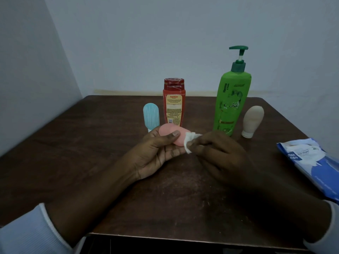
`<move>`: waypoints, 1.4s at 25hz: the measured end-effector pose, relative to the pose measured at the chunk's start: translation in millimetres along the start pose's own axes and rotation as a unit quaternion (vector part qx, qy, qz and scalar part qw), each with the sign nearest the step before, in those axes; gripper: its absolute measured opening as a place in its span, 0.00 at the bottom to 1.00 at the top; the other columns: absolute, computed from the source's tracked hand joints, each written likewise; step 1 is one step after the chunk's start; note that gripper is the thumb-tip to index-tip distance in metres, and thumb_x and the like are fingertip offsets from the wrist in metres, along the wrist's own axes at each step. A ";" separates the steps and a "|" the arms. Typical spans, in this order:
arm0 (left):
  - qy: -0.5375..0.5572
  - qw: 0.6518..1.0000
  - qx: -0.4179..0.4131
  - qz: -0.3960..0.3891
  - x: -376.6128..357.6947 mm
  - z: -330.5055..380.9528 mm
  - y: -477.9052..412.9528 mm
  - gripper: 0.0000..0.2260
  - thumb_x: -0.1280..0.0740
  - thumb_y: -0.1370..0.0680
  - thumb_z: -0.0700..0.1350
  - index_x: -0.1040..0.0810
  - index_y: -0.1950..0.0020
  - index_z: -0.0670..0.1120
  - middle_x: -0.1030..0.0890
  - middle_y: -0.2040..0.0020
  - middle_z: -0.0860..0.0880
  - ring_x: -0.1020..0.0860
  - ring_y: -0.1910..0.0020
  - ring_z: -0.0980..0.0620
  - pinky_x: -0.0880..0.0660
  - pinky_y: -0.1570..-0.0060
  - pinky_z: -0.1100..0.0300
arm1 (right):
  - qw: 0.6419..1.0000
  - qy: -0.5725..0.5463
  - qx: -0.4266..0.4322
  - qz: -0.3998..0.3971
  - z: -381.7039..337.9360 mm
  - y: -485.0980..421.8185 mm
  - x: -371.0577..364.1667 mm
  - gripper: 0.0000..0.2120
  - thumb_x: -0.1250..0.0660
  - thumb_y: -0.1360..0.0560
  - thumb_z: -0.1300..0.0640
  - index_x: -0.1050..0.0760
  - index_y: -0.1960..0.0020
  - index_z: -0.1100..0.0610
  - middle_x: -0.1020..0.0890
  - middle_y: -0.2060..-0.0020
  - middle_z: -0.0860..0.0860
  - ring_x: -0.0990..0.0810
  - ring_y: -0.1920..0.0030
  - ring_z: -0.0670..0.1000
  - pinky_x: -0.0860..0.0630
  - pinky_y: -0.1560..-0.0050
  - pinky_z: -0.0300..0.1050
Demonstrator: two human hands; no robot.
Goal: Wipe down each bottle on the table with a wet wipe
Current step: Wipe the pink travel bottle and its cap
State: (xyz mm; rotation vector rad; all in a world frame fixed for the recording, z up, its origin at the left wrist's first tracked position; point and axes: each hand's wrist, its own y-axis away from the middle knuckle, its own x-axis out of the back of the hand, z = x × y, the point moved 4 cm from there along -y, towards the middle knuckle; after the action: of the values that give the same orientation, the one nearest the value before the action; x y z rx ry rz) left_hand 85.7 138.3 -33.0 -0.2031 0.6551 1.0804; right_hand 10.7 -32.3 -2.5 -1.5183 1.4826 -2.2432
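Both hands: left [156,153] grips pink bottle [172,135], right [218,154] pinches wipe [189,142]

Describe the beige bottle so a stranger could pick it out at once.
Start at the tall green pump bottle toward the back right of the dark table. Just right of it stands the beige bottle, small, resting on its white cap. It alone is beige; the blue bottle of similar shape stands farther left.

On counter [91,162]: ribbed bottle [151,116] just left of flip-cap bottle [173,105]; pump bottle [231,103] further right, squat bottle [253,121] beside it; wipes pack [311,162] far right.
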 end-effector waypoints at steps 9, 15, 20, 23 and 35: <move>-0.046 0.999 -0.015 0.003 1.2 -0.4 -3.0 0.28 0.29 0.28 0.35 0.27 0.29 0.46 0.18 0.36 0.39 0.15 0.42 0.41 0.14 0.52 0.46 | 0.996 -0.020 0.025 -0.088 11.6 0.0 -5.4 0.14 0.34 0.25 0.67 0.21 0.40 0.63 0.21 0.42 0.58 0.24 0.39 0.54 0.28 0.38 0.47; -0.044 0.999 -0.013 -0.004 3.7 -0.9 -4.1 0.28 0.29 0.28 0.35 0.28 0.28 0.47 0.17 0.36 0.39 0.15 0.40 0.39 0.15 0.49 0.44 | 0.997 -0.025 0.034 -0.072 12.0 1.8 -4.2 0.14 0.36 0.24 0.68 0.21 0.40 0.65 0.20 0.42 0.59 0.23 0.39 0.55 0.27 0.38 0.48; -0.047 0.999 -0.017 -0.009 2.7 -0.3 -3.7 0.26 0.29 0.27 0.35 0.26 0.29 0.46 0.16 0.38 0.40 0.15 0.41 0.40 0.14 0.52 0.46 | 0.999 -0.025 0.005 -0.047 15.0 -0.4 -1.6 0.14 0.36 0.22 0.67 0.22 0.38 0.64 0.21 0.41 0.59 0.23 0.40 0.54 0.25 0.40 0.50; -0.046 0.999 -0.020 -0.011 2.7 0.2 -3.4 0.26 0.30 0.28 0.35 0.26 0.30 0.46 0.14 0.41 0.41 0.14 0.43 0.41 0.14 0.52 0.47 | 0.997 -0.005 0.043 -0.070 11.0 0.2 -6.0 0.14 0.39 0.19 0.62 0.23 0.36 0.63 0.21 0.40 0.59 0.23 0.39 0.56 0.25 0.39 0.50; -0.054 0.997 -0.057 0.003 3.1 4.7 -4.2 0.27 0.29 0.29 0.35 0.26 0.31 0.48 0.19 0.35 0.41 0.16 0.41 0.43 0.14 0.51 0.50 | 0.876 -0.327 -0.355 0.010 49.8 6.6 -20.7 0.12 0.33 0.23 0.67 0.16 0.45 0.55 0.14 0.49 0.51 0.17 0.48 0.48 0.21 0.46 0.47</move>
State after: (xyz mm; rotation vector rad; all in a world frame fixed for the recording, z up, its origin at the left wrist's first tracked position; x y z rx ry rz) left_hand 92.2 140.8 -31.7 -0.2391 0.4975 1.1281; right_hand 55.4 -58.7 -18.7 -2.0938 2.1011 -0.9501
